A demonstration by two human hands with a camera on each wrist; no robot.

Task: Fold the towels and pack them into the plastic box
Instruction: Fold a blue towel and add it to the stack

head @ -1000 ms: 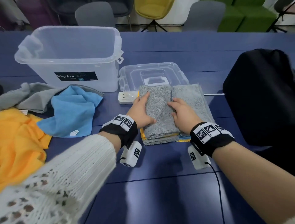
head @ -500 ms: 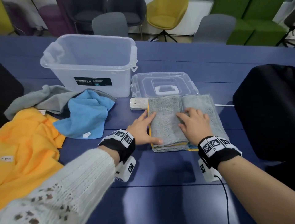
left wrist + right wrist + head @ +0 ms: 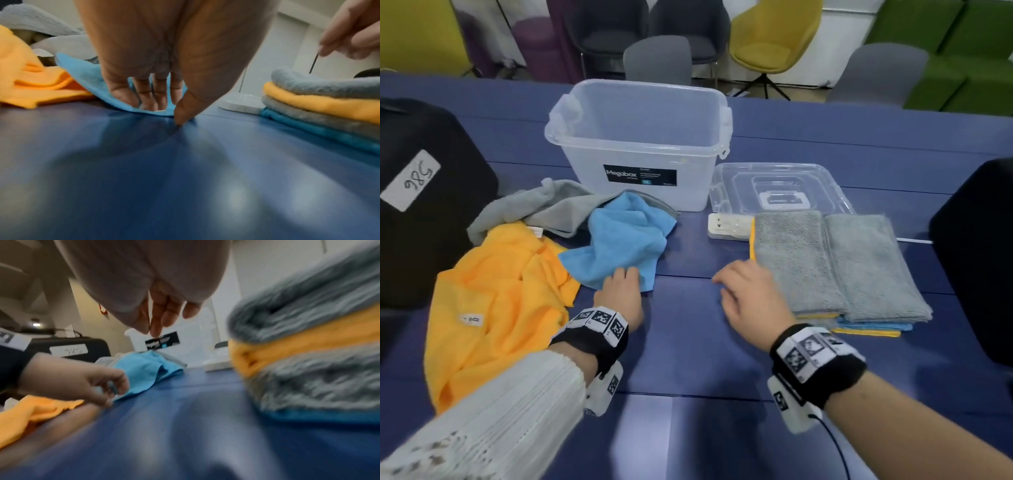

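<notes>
On the dark blue table (image 3: pixel 688 342), the left hand (image 3: pixel 621 294) at 10 o'clock pinches the near edge of the crumpled light-blue cloth towel (image 3: pixel 625 243). The right hand (image 3: pixel 748 298) at 1 o'clock hovers with fingers loosely spread, holding nothing, just beside the folded stack of grey, orange and blue towels (image 3: pixel 839 263) at 2 o'clock. A rumpled orange towel (image 3: pixel 496 294) lies at 9 o'clock, a loose grey towel (image 3: pixel 541 209) behind it. A white power strip (image 3: pixel 727 226) sits at the stack's far left corner. Farther, at 12 o'clock, stands the clear plastic box (image 3: pixel 640 144), open, with its clear lid (image 3: pixel 780 188) flat to the right. Black bags (image 3: pixel 424 212) flank both sides.
</notes>
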